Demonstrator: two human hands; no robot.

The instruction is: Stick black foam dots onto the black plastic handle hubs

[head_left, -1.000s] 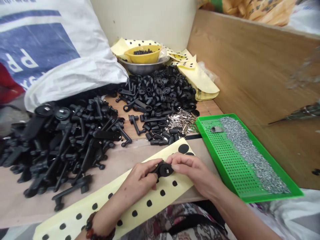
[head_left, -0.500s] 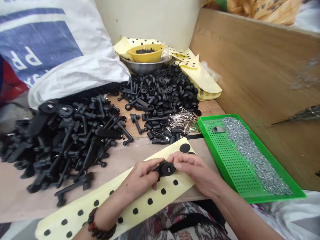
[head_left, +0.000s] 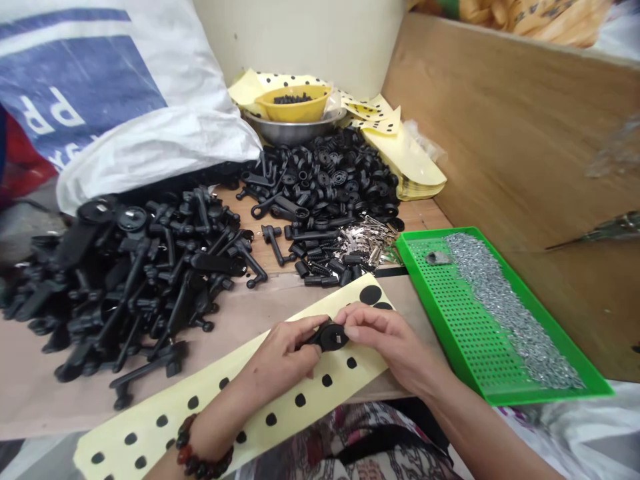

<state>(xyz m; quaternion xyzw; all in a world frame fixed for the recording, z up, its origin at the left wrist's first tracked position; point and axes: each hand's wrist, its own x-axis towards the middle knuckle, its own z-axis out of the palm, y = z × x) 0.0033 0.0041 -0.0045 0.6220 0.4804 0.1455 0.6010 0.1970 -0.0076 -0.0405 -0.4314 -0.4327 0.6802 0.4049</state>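
A black plastic part with a round disc end point(head_left: 332, 337) is between my two hands, above the yellow sticker sheet point(head_left: 235, 417). My left hand point(head_left: 285, 350) is closed on the part's narrower side, the thumb and forefinger gripping it. At the disc's right edge, my right hand point(head_left: 385, 333) pinches with thumb and forefinger; whether anything thin lies in that pinch is hidden. A small light slot shows in the disc's middle. Black round stickers point(head_left: 371, 295) dot the sheet beneath both hands.
Assembled black arms point(head_left: 150, 267) pile up on the left. Loose black parts point(head_left: 325, 173) and metal clips point(head_left: 367, 240) lie ahead. A green tray point(head_left: 435, 313) of small silvery pieces stands right, below a wooden panel point(head_left: 500, 153). A yellow bowl point(head_left: 315, 109) sits behind.
The disc part has turned slightly in my fingers, and my left thumb has shifted a little. Both hands stay in nearly the same place; the view has moved slightly.
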